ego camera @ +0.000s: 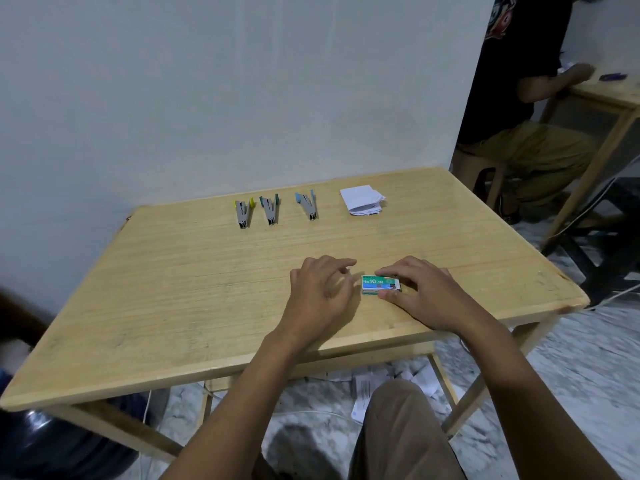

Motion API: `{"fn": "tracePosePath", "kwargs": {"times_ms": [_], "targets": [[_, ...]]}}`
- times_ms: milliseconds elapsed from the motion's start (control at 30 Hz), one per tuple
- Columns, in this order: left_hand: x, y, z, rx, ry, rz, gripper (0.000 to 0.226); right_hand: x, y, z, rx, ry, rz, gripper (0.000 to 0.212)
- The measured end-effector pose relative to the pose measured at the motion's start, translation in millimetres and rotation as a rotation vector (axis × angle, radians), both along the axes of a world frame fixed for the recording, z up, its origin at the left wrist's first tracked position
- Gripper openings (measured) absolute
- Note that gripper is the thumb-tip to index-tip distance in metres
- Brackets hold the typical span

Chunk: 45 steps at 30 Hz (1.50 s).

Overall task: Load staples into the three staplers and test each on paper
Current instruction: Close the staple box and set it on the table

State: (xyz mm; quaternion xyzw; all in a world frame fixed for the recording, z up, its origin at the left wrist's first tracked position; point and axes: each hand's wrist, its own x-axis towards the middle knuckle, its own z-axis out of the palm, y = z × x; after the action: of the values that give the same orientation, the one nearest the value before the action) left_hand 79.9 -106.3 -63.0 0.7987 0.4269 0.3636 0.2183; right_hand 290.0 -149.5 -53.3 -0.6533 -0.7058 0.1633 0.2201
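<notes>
Three small grey staplers lie in a row at the far side of the wooden table [173, 271]: one with yellow trim [243, 213], one with green trim [270, 211], one with blue trim [308, 207]. All three are splayed wide. To their right lies a stack of folded white paper [362, 201]. Near the table's front a green staple box [380, 285] marked "No.10-1M" lies flat. My right hand [427, 296] pinches the box's right end between thumb and fingers. Just left of the box is my left hand [320, 294], with loosely curled fingers that hold nothing.
Another person [519, 98] sits on a stool at the right beside a second wooden table [609, 95]. Scraps of paper [388, 379] litter the marble floor under my table. A dark round object [52, 441] stands at the lower left. A pale wall is behind the table.
</notes>
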Motion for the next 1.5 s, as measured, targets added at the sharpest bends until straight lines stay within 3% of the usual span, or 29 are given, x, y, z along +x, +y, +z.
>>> {"fn": "tracePosePath", "kwargs": {"times_ms": [233,367,533,1300,1500], "targets": [[11.0,30.9,-2.8,-0.026,0.247,0.019,0.047,5.0,-3.5,4.4,-0.014,0.185,-0.112,0.05],[23.6,36.2,1.6,-0.065,0.201,-0.094,0.042,-12.9,-6.2,0.9,0.035,0.25,-0.297,0.058],[24.7,35.2,1.5,-0.024,0.066,-0.088,0.025,-34.8,-2.1,-5.2,0.063,0.216,-0.381,0.059],[-26.5,-10.9,4.6,-0.218,-0.229,-0.071,0.023,-32.4,-11.2,-1.6,0.019,0.17,-0.275,0.043],[-28.4,-14.5,-1.1,-0.124,-0.073,-0.025,0.03,-32.2,-13.8,0.7,0.009,0.155,-0.237,0.039]]}}
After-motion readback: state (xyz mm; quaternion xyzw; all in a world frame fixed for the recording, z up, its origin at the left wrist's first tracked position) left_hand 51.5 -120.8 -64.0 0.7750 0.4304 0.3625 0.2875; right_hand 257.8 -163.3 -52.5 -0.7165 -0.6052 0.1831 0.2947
